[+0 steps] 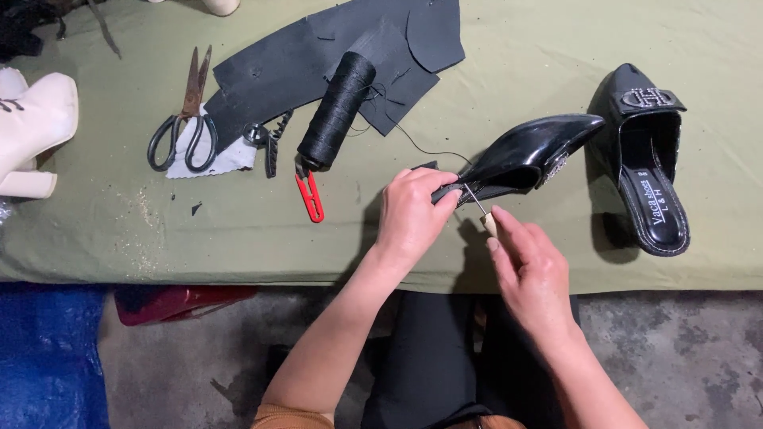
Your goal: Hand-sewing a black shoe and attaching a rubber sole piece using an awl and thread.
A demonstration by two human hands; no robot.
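Note:
My left hand [412, 213] grips the back end of a glossy black pointed shoe [531, 152], holding it on its side above the table's front edge. My right hand [531, 274] holds a sewing awl [480, 208] with a pale wooden handle; its thin metal needle touches the shoe near my left thumb. A black thread runs from the shoe back to a large spool of black thread [337, 109] lying on the table. The matching black shoe [650, 167] with a sparkly buckle rests upright at the right.
A green cloth-covered table [238, 230] carries rusty scissors [184, 119], red thread snips [310, 194], black leather pieces [318, 56] and a white scrap. A cream heeled boot [32, 127] stands at the left edge. Below lie a blue tarp [48, 357] and concrete floor.

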